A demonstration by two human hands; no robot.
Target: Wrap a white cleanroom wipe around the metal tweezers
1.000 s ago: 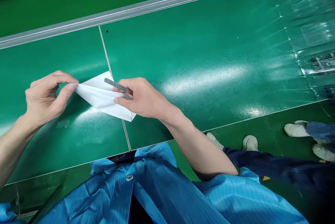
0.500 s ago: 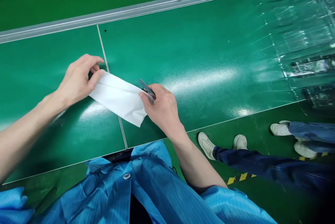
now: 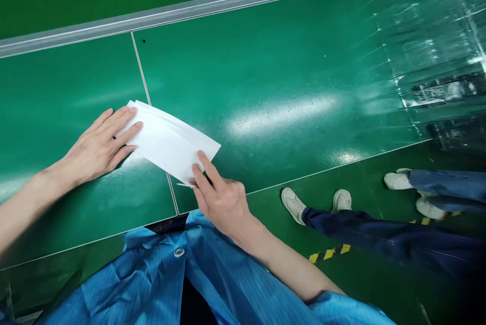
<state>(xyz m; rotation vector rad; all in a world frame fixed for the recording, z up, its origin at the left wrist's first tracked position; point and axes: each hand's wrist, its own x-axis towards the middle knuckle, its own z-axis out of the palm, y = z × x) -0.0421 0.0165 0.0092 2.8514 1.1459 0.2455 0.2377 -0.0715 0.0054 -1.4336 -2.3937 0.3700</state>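
Note:
A folded white sheet [image 3: 167,138], paper or thin cloth, lies slantwise on the green tabletop across a seam. My left hand [image 3: 100,144] rests on its left end, open, fingers spread and stretched out over the edge. At the lower right corner, my right hand [image 3: 222,196] presses the sheet with its index and middle fingertips. A slim grey metal tool [image 3: 184,185] pokes out to the left from under my right hand; most of it is hidden by the hand, and its kind does not show.
A grey metal rail [image 3: 228,0] runs along the table's far edge. Clear plastic film [image 3: 429,56] covers dark items at the right. Beyond the near edge stand people in pale shoes [image 3: 294,206] and blue trousers, near yellow-black floor tape [image 3: 328,254].
The sheet has gone from being held up between both hands to lying on the table. My left hand has flattened out, and my right hand has moved down to the lower corner.

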